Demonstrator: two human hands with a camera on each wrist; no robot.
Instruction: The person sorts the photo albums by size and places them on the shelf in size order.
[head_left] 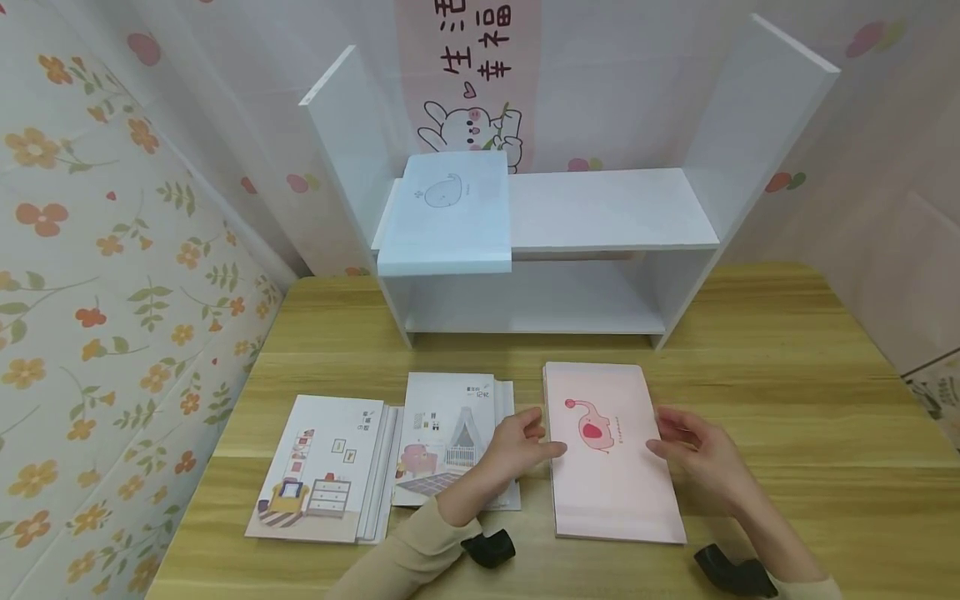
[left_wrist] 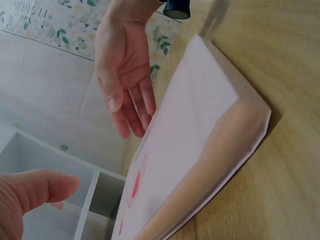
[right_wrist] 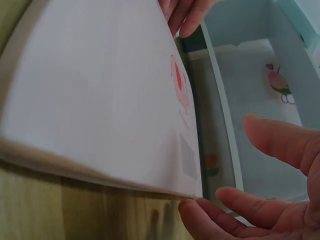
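A pink book (head_left: 600,492) with a red elephant drawn on its cover lies flat on the wooden table, cover up. My left hand (head_left: 517,446) is beside its left edge, thumb toward the cover and fingers loosely bent. Across from it, my right hand (head_left: 693,454) stands at the right edge with thumb and fingers apart. In the right wrist view, the fingers (right_wrist: 200,217) of that hand come close to the book's edge; whether they touch cannot be told. Neither hand grips the book. The left wrist view shows the book's thick end (left_wrist: 215,155).
Behind the book stands a white two-tier shelf (head_left: 615,208). A pale blue book (head_left: 450,225) lies on its upper board at the left, jutting past the front edge. To the left are two stacks of white illustrated books, one outer (head_left: 322,467) and one nearer (head_left: 450,433).
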